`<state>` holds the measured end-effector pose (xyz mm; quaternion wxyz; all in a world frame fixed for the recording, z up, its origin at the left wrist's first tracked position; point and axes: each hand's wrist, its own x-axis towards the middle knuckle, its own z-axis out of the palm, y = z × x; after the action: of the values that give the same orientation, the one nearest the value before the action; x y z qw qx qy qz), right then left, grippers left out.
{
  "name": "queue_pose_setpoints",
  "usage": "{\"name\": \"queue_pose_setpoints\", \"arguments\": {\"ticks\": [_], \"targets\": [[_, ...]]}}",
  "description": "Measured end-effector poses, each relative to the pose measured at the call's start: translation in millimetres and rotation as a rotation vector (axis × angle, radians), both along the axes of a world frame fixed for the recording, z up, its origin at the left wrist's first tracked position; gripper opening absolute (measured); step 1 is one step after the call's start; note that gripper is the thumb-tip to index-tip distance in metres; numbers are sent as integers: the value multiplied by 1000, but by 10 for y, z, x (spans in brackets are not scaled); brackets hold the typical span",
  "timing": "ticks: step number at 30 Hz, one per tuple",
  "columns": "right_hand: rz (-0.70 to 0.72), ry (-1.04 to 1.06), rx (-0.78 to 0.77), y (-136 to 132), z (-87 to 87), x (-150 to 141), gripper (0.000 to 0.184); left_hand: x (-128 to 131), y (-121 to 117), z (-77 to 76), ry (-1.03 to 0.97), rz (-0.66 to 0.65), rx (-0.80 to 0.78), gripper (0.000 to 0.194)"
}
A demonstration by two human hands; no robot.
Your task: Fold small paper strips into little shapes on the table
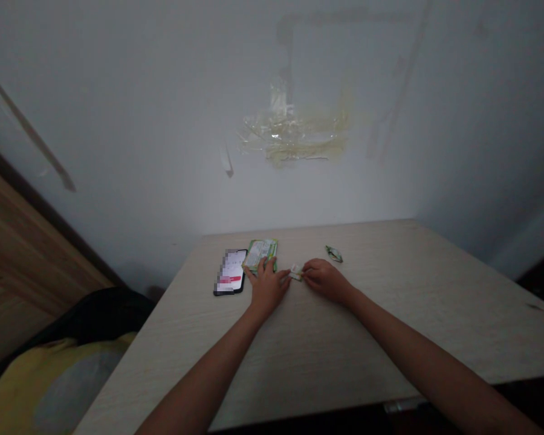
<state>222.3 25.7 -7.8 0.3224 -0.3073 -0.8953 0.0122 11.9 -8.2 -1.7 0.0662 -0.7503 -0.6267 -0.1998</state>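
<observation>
A small white packet (295, 272) with yellowish-green edging lies between my two hands, low over the table. My left hand (268, 289) pinches its left end between thumb and index finger. The other left fingers spread out over the lower edge of a larger green-and-white printed packet (262, 251), which lies flat. From the other side, my right hand (325, 279) grips the small packet's right end with its fingertips, the rest of the fingers curled. What is printed on the small piece is too small to read.
A phone (232, 275) with its screen lit lies left of the printed packet. Beyond my right hand rests a crumpled green wrapper (333, 253). The pale wooden table (390, 254) meets a wall with peeling tape (294, 136). A yellow-and-grey cushion-like thing (58, 380) is at lower left.
</observation>
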Motion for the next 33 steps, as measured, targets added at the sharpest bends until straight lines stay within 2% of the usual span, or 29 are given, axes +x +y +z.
{"name": "queue_pose_setpoints", "arguments": {"ticks": [4,13,21,26,33], "targets": [[47,-3,-34,-32,-1,-8,22,1,9,-15,14,0,-2,28],[27,-76,-17,-41,-8,-23,20,-61,-12,3,38,-82,29,27],[45,-71,-38,-46,-21,-30,20,-94,-13,-8,141,-147,130,27],[19,-88,-43,-56,-13,-41,21,-98,-35,44,217,-189,160,29],[-21,-103,-35,-72,-2,-47,20,-99,-32,92,202,-144,130,27]]}}
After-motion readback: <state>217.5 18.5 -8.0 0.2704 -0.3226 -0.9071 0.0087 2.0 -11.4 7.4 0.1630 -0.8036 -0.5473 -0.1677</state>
